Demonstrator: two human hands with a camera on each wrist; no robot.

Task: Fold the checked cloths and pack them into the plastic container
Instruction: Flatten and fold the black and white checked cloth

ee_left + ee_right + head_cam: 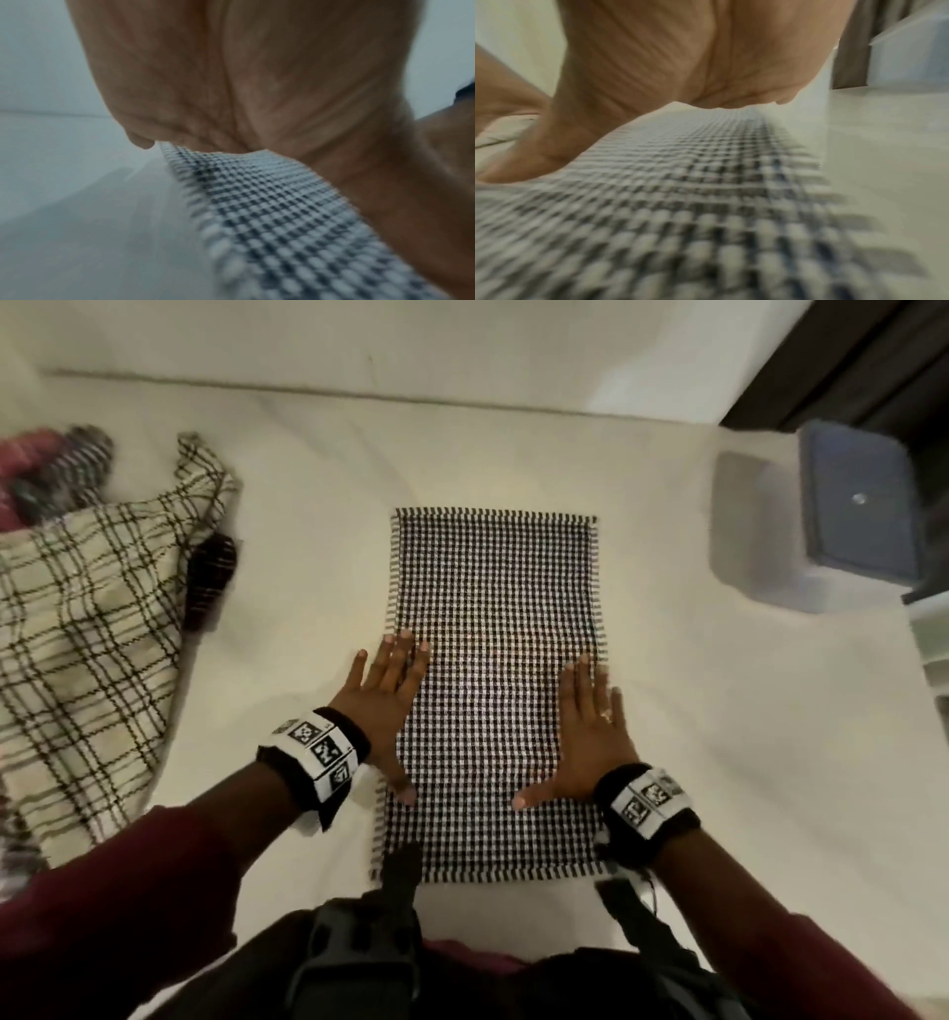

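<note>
A black-and-white checked cloth (pixel 495 608) lies flat as a tall rectangle in the middle of the white surface. My left hand (pixel 387 698) presses flat on its left edge, fingers straight, thumb on the cloth. My right hand (pixel 588 726) presses flat near its right edge, thumb spread inward. The left wrist view shows the palm (pixel 231 81) over the cloth (pixel 282 213). In the right wrist view the palm (pixel 693 60) hovers over the cloth (pixel 680 203). The plastic container (pixel 770 541) with a blue lid (pixel 862 500) stands at the right.
A cream plaid cloth (pixel 87 639) lies crumpled at the left, with a dark cloth (pixel 210 577) beside it and more patterned cloths (pixel 56 464) behind. A wall runs along the back, dark furniture (pixel 847 361) at top right.
</note>
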